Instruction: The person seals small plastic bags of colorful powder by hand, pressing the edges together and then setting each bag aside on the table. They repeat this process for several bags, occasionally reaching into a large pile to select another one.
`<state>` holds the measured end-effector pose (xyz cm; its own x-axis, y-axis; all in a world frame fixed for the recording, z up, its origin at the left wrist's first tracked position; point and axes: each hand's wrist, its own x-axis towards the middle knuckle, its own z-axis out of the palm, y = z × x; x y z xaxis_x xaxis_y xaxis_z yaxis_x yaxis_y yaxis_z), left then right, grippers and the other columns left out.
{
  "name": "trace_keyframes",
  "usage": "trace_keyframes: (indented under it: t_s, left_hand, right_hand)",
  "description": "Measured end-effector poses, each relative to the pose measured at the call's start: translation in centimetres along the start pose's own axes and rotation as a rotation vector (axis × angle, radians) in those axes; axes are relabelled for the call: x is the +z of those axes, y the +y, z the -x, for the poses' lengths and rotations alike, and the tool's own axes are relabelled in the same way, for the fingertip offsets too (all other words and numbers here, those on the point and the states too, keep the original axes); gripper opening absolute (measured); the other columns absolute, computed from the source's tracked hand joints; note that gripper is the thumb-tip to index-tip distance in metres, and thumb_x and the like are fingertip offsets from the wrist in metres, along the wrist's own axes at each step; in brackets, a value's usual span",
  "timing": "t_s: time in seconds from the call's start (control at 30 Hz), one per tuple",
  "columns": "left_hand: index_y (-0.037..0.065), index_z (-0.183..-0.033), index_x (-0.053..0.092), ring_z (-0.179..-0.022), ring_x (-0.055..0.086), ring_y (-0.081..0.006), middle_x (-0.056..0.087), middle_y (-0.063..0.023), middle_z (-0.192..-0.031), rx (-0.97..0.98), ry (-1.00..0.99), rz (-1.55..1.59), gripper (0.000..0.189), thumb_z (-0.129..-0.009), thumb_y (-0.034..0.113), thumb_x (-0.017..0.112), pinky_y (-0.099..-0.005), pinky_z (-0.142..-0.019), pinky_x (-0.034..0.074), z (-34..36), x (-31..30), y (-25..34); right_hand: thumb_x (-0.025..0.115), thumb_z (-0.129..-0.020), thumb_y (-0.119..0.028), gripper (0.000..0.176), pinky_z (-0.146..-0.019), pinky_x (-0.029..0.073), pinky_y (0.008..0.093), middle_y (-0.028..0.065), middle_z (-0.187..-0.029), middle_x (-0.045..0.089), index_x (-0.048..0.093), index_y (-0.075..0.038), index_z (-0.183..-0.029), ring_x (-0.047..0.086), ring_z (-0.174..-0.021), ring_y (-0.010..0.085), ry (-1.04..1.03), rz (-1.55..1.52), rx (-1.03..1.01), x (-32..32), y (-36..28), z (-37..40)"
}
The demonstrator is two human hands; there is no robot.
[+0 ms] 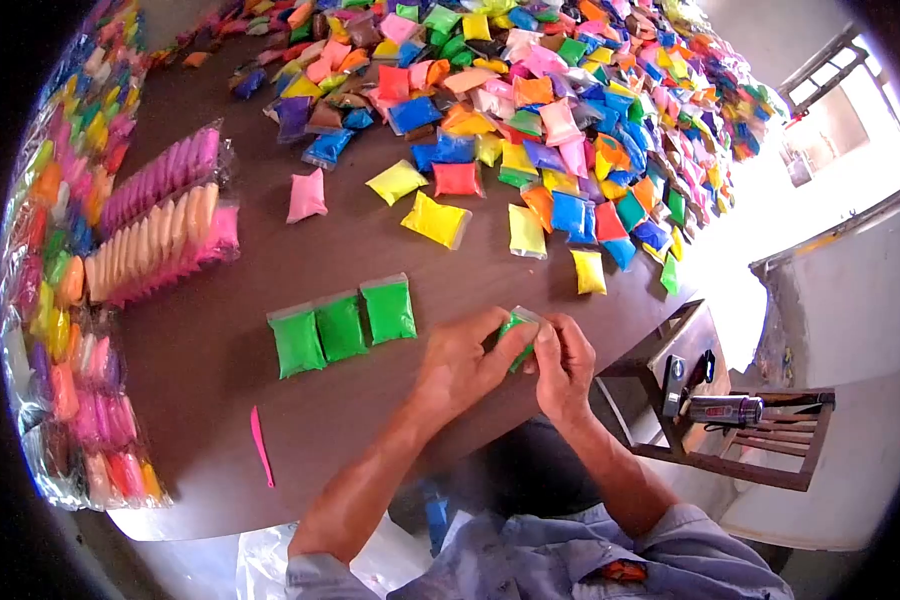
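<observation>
Between my two hands, near the table's front edge, is a small clear packet with green filling. My left hand pinches it from the left, thumb and fingers closed on it. From the right, my right hand grips its upper edge with closed fingertips. Part of the packet is hidden behind the fingers. To the left of my hands, three green packets lie side by side in a slanting row. Closer to the front lies a thin pink plastic knife, apart from both hands.
A large heap of multicoloured packets covers the back of the brown table. Purple packets and peach packets stand in rows at left, beside bagged ones. A wooden stool at right bears a metal flask.
</observation>
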<state>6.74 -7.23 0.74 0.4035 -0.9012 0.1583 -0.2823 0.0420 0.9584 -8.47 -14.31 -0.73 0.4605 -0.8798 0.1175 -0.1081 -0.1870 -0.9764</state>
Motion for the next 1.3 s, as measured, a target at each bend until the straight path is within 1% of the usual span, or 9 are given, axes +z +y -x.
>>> trace_keyframes:
  t_s: [0.2, 0.43, 0.7, 0.8, 0.87, 1.03, 1.1, 1.2, 1.3]
  left_hand:
    - [0.001, -0.1, 0.074, -0.067, 0.064, -0.0139, 0.07, -0.0177, -0.077, 0.042, 0.008, 0.059, 0.023, -0.095, 0.023, 0.077, -0.0374, -0.059, 0.05, 0.0, 0.2, 0.5]
    - [0.002, -0.099, 0.074, -0.065, 0.063, -0.0141, 0.068, -0.0173, -0.075, 0.077, -0.03, -0.09, 0.024, -0.094, 0.024, 0.078, -0.038, -0.059, 0.05, -0.1, -0.2, -0.7]
    - [0.0, -0.104, 0.074, -0.07, 0.061, -0.0098, 0.071, -0.0055, -0.079, -0.025, -0.008, 0.156, 0.017, -0.094, 0.013, 0.077, -0.0293, -0.064, 0.052, -0.2, -0.2, 0.4]
    - [0.0, -0.104, 0.074, -0.075, 0.062, -0.0088, 0.072, -0.0059, -0.084, 0.044, 0.035, 0.157, 0.014, -0.095, 0.011, 0.076, -0.0283, -0.067, 0.051, -0.3, 0.1, -0.8]
    - [0.0, -0.104, 0.074, -0.077, 0.062, -0.0084, 0.072, -0.0059, -0.085, 0.066, 0.031, 0.143, 0.014, -0.095, 0.011, 0.076, -0.0282, -0.068, 0.051, -0.4, -0.1, -1.1]
    - [0.001, -0.103, 0.074, -0.079, 0.062, -0.0072, 0.072, -0.0039, -0.086, 0.104, 0.038, 0.144, 0.013, -0.094, 0.01, 0.077, -0.0273, -0.069, 0.051, -0.5, -0.3, -0.5]
    - [0.001, -0.101, 0.075, -0.079, 0.062, -0.0061, 0.073, -0.0026, -0.087, -0.047, 0.021, 0.192, 0.011, -0.095, 0.01, 0.076, -0.026, -0.07, 0.051, -0.4, -0.3, 0.1]
    - [0.002, -0.101, 0.076, -0.08, 0.062, -0.0052, 0.073, -0.0017, -0.088, -0.106, -0.015, 0.296, 0.011, -0.096, 0.011, 0.076, -0.0247, -0.071, 0.051, -0.3, -0.2, -0.7]
    - [0.001, -0.102, 0.075, -0.081, 0.062, -0.0048, 0.073, -0.0023, -0.089, -0.059, 0.018, 0.261, 0.011, -0.096, 0.011, 0.076, -0.0243, -0.071, 0.051, -0.4, -0.2, -0.9]
  right_hand:
    - [0.056, -0.11, -0.021, 0.024, -0.056, 0.045, 0.0212, -0.0002, -0.082, 0.063, 0.065, 0.001, -0.107, 0.056, -0.065, 0.0048, 0.099, -0.104, 0.036, 0.0, 0.2, -0.3]
    - [0.055, -0.111, -0.023, 0.025, -0.057, 0.045, 0.0214, -0.0007, -0.082, 0.062, 0.064, 0.001, -0.112, 0.056, -0.065, 0.0049, 0.046, -0.086, 0.058, -0.2, 0.2, -0.4]
    - [0.059, -0.109, -0.02, 0.024, -0.058, 0.045, 0.0216, -0.0001, -0.083, 0.063, 0.064, 0.001, -0.117, 0.055, -0.066, 0.0044, -0.004, -0.043, 0.012, -0.6, 0.8, -0.1]
    - [0.061, -0.108, -0.019, 0.023, -0.059, 0.046, 0.0218, 0.0002, -0.083, 0.064, 0.064, 0.002, -0.117, 0.055, -0.066, 0.0043, -0.01, -0.066, 0.019, -0.5, 0.6, -0.2]
    - [0.06, -0.109, -0.027, 0.03, -0.06, 0.046, 0.0214, 0.001, -0.086, 0.064, 0.063, 0.002, -0.117, 0.056, -0.068, 0.0056, -0.047, -0.001, 0.018, -0.5, 0.5, -0.2]
    - [0.062, -0.107, -0.024, 0.027, -0.06, 0.046, 0.0219, -0.0001, -0.082, 0.063, 0.064, 0.002, -0.116, 0.056, -0.067, 0.0049, -0.024, 0.012, 0.001, -0.5, 0.3, -0.3]
    - [0.063, -0.107, -0.02, 0.024, -0.059, 0.047, 0.022, -0.0014, -0.08, 0.063, 0.064, 0.002, -0.114, 0.055, -0.066, 0.004, -0.009, 0.0, -0.007, -0.6, 0.5, -0.3]
    - [0.063, -0.107, -0.02, 0.022, -0.058, 0.046, 0.0221, -0.0026, -0.079, 0.06, 0.064, 0.002, -0.113, 0.054, -0.066, 0.0034, -0.044, 0.002, -0.008, -0.8, 0.9, -0.1]
    - [0.062, -0.107, -0.02, 0.022, -0.058, 0.045, 0.0224, -0.0034, -0.078, 0.058, 0.064, 0.002, -0.112, 0.053, -0.067, 0.003, -0.065, 0.016, -0.031, -0.6, 0.2, -0.2]
